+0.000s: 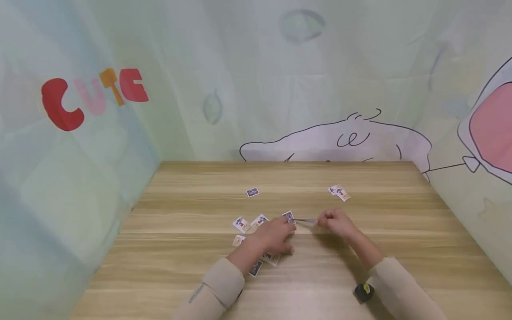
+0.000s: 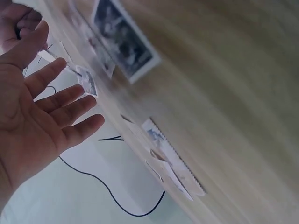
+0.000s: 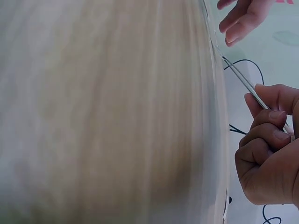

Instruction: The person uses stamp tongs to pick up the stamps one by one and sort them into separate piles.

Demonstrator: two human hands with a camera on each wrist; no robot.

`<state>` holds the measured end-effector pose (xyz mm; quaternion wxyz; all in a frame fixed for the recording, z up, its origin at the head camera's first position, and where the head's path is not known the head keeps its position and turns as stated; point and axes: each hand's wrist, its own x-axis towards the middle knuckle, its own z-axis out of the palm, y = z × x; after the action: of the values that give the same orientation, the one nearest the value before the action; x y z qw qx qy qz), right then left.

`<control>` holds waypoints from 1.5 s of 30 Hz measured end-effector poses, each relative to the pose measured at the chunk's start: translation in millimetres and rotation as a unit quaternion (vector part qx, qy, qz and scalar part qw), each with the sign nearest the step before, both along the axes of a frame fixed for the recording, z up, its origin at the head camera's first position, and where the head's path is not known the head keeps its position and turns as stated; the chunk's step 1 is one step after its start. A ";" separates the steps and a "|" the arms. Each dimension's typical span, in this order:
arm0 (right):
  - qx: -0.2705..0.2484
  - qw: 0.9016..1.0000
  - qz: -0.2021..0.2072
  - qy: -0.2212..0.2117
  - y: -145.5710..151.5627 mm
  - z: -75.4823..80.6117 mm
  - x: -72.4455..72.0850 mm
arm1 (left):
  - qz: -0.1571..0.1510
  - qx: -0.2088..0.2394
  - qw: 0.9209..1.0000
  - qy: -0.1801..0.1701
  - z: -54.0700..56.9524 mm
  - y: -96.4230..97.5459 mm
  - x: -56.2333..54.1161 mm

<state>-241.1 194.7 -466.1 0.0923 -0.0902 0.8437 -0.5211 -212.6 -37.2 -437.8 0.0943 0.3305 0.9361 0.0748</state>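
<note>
My right hand pinches slim metal tweezers between thumb and fingers; the right wrist view shows both tweezer arms. Their tips reach a dark-pictured stamp on the table, just beyond the left fingertips. My left hand spreads over a loose group of stamps, its fingers straight and apart in the left wrist view. Around it lie a pale stamp, another pale stamp and a dark stamp. The hand and forearm partly hide this group.
On the wooden table, a single dark stamp lies farther back. Overlapping pale stamps lie at the back right. A small black object shows beside the right sleeve. Printed curtains enclose the table's back and sides.
</note>
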 end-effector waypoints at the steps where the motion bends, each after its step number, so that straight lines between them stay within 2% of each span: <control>1: -0.001 1.000 -0.001 0.001 0.4 0.4 0.6 | 0.002 0.003 1.000 -0.003 0.6 -0.4 0.1; 9: -0.022 1.000 -0.021 -0.006 0.9 7.5 6.7 | 0.001 0.012 1.000 -0.005 3.2 -6.2 1.8; 14: -0.025 0.999 -0.029 -0.018 -1.9 9.4 10.1 | 0.016 0.027 0.999 -0.016 3.8 -20.5 7.0; 23: -0.044 0.998 -0.030 -0.024 -9.2 8.4 13.3 | 0.022 0.060 0.998 -0.013 7.2 -42.4 17.0; 34: -0.045 0.996 -0.072 -0.029 -14.7 12.0 5.3 | 0.068 0.089 0.992 -0.057 7.5 -58.5 28.7; 40: -0.038 0.995 -0.082 -0.035 -25.9 12.8 -0.9 | 0.086 0.095 0.990 -0.055 5.2 -65.5 28.9; 45: -0.038 0.995 -0.077 -0.044 -37.5 13.5 -9.1 | 0.111 0.095 0.987 -0.067 4.5 -73.8 26.5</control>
<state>-250.3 157.2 -452.6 0.0849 -0.0052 0.8232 -0.5614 -186.1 -111.0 -433.3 0.1159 0.2262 0.9473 0.1952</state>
